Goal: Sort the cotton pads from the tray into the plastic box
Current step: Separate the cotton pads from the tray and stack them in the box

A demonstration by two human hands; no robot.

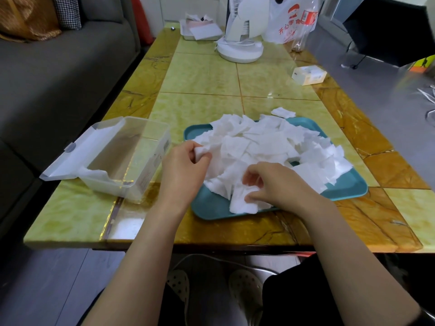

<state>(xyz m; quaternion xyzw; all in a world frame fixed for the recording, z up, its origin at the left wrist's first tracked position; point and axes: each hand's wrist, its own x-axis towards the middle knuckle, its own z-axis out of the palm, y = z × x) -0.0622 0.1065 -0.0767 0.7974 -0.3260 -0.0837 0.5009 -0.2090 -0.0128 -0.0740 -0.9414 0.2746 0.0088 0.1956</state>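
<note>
Gathering cotton pads off the teal tray, apparently at an early stage of the sort. Pinching a single pad between the thumb and curled fingers of the left hand, at the near-left edge of the heap and just over the tray's left rim. Curling the right hand over the near corner of the heap and closing thumb and fingertips on a second pad, with part of that grip hidden behind the knuckles. Leaving almost the whole supply heaped loosely across the tray, overlapping at every angle, apart from one stray pad lying on the table just beyond the far rim. Working beside the clear plastic box, set just left of the tray with its lid swung back to the left and some white material showing along its left wall and near corner; not possible to tell through the plastic how many pads that amounts to. Calling next, most likely, for peeling each gripped pad free of its neighbours without dragging the pile along, squaring the two together, then carrying them left over the box's rim and laying them flat inside, and not dropping them loose.
</note>
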